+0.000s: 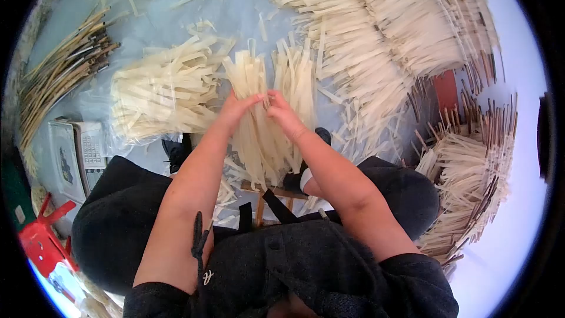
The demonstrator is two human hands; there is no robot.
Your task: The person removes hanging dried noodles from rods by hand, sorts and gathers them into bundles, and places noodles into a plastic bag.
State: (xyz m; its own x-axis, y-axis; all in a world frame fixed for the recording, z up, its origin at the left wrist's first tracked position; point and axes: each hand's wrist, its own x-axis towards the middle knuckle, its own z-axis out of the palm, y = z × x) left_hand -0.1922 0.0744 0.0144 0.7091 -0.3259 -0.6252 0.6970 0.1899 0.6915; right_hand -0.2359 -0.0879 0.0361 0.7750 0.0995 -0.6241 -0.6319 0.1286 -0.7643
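Between my knees, a bundle of long, flat, cream-coloured strips (259, 147) stands upright, its ends spread at top and bottom. My left hand (240, 108) wraps round its left side, with the thumb across the front. From the right, my right hand (283, 114) grips the same bundle, its fingertips close to the left thumb. Right behind that hand leans another bunch of strips (296, 73). To the left lies a heap of similar strips (168, 88), partly in clear plastic. What the strips are made of I cannot tell.
Tall stacks of strips on thin sticks (376, 17) fill the upper right, and another stack (468, 171) stands at the right. Bare sticks (70, 70) lie at the left. Near my left knee are a scale with a keypad (79, 147) and a red plastic stool (47, 238).
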